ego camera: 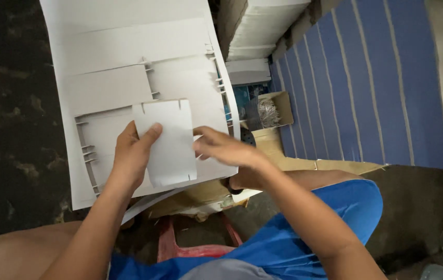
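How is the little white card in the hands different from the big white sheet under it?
The small card is far smaller than the big sheet. The left hand grips the small card; the big sheet lies flat beneath. The big sheet has many die-cut lines, the small card only edge notches. Both are white cardboard.

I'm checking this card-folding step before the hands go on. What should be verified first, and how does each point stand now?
1. Left hand grips the small notched card at its left edge, thumb on top: ok.
2. Right hand is at the card's right edge; whether its fingers pinch the card: cannot tell.
3. Card is flat and uncreased: ok.
4. Large die-cut sheet lies flat under the card: ok.
5. Sheet fully supported: not ok, its near edge overhangs the brown cardboard.
6. Open box of staples or clips stands apart from the hands: ok.
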